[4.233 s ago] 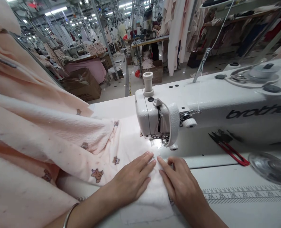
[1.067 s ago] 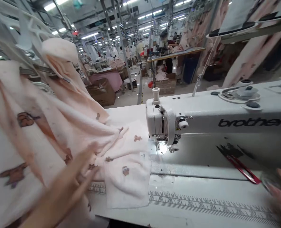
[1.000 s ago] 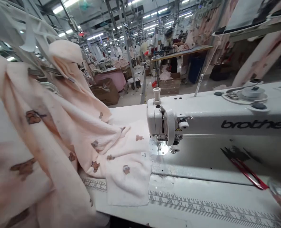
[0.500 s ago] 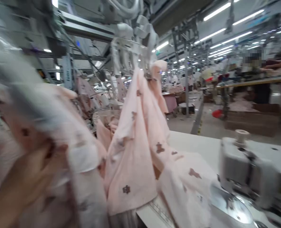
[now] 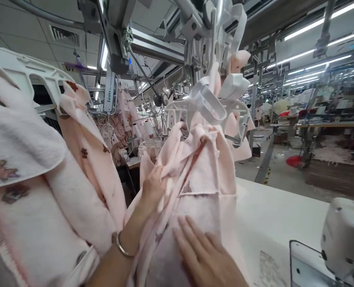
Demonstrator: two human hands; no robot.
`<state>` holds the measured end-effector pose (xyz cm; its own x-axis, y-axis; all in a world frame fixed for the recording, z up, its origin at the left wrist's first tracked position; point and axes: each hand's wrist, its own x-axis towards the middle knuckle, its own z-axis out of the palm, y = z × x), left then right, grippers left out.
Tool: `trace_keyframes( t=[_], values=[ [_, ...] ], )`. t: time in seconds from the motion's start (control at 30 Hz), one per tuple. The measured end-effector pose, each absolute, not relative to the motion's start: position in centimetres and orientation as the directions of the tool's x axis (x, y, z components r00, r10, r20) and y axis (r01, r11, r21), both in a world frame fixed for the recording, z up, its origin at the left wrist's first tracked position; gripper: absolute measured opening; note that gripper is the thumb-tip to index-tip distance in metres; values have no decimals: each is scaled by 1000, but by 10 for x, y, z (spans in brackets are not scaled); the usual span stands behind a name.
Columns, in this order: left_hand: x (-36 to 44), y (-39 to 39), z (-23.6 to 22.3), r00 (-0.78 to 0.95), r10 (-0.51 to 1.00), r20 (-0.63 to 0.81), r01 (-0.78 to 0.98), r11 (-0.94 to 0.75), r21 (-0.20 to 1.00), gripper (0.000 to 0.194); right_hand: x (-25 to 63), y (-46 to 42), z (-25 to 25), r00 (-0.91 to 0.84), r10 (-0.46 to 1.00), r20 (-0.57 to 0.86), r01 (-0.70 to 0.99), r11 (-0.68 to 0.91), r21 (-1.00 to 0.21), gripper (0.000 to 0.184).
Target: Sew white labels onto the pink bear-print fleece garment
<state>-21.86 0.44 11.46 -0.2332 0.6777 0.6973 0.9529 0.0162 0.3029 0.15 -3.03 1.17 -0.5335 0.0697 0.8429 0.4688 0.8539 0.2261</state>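
Beside one sewing machine, left hand grip clamps one pink garment; right hand lies flat, fingers apart.

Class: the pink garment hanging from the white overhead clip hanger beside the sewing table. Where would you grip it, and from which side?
Probably the bunched folds just under the white clip hanger, coming from the left, where the left hand already grasps the pink garment. Lower down it hangs broad and flat; the right hand only presses there.

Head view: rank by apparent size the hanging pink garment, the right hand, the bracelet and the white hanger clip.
1. Hanging pink garment, largest by far.
2. Right hand, though it is nearest the camera.
3. White hanger clip.
4. Bracelet on the left wrist, smallest.
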Motion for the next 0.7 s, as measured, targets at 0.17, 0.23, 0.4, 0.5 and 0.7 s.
trace_keyframes(
  t=[0.17,0.23,0.4,0.5,0.7],
  values=[
    [-260,-35,170,-348,341,873,933,211,290,33,14,-6,1,-585,326,742,597,793,122,36],
    [-245,-46,170,-231,70,970,956,203,213,31,8,-15,10,-589,359,724,512,859,-10,27],
    [-207,-27,107,-206,778,593,919,-55,392,27,-40,-33,27,-591,407,697,294,913,-284,35],
    [-227,-15,84,-206,871,446,910,2,415,24,-47,-29,22,-551,531,644,374,847,-377,32],
    [-233,-78,104,-272,897,349,893,100,439,50,-45,-57,25,-495,721,484,118,608,-785,30]
  ],
)
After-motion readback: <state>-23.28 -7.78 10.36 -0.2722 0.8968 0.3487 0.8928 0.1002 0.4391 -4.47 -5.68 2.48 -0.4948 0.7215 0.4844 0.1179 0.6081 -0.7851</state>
